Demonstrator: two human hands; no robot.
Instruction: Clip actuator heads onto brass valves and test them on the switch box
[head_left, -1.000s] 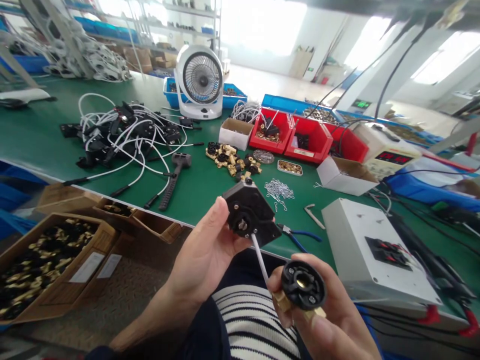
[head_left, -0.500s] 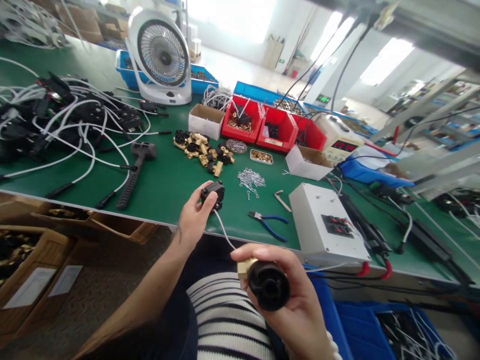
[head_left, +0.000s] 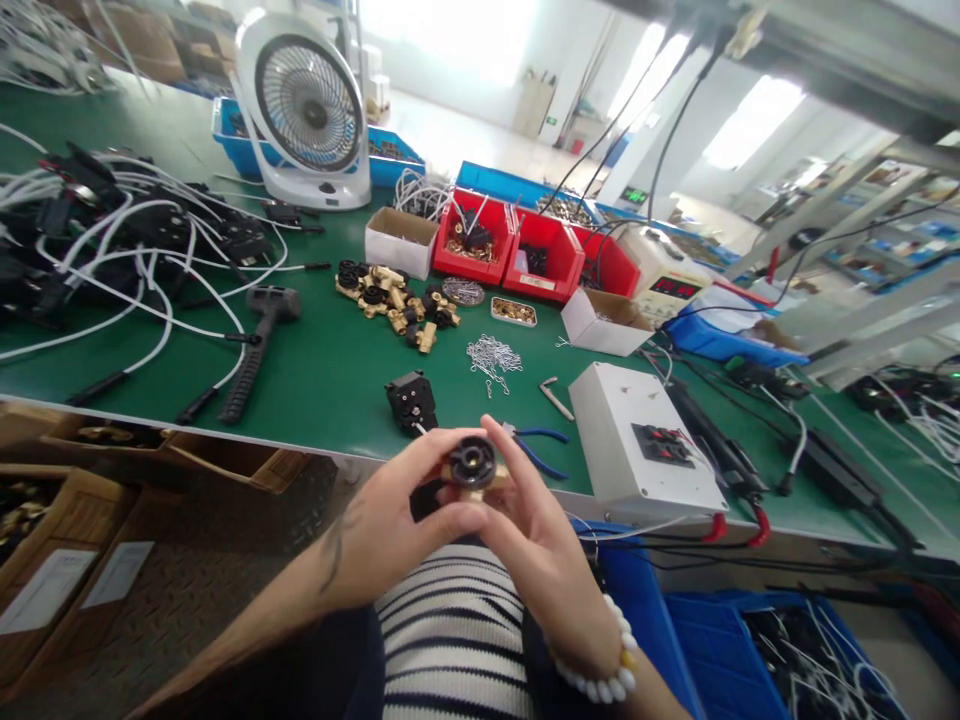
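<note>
Between both hands, above my lap at the bench's front edge, is a brass valve fitting with a round black cap (head_left: 473, 462). My left hand (head_left: 416, 500) grips it from the left, thumb across its near side. From the right, my right hand (head_left: 525, 510) closes round the same fitting; a white bead bracelet is on that wrist. A black boxy switch unit (head_left: 411, 402) rests on the green bench just beyond my left fingers, its white cable running toward my hands. Blue-handled pliers (head_left: 544, 450) lie behind my right fingers, partly hidden by them.
Brass fittings (head_left: 394, 305), metal clips (head_left: 493, 362) and a small tray of brass parts (head_left: 514, 311) lie farther back. A hammer (head_left: 259, 350) and tangled white cables (head_left: 150, 230) are left. Red bins (head_left: 544, 262) stand behind; a grey test box (head_left: 622, 440) is right.
My left hand has let go of the black switch unit, leaving it on the bench, and joined my right hand on the brass fitting. The fitting has moved up and left.
</note>
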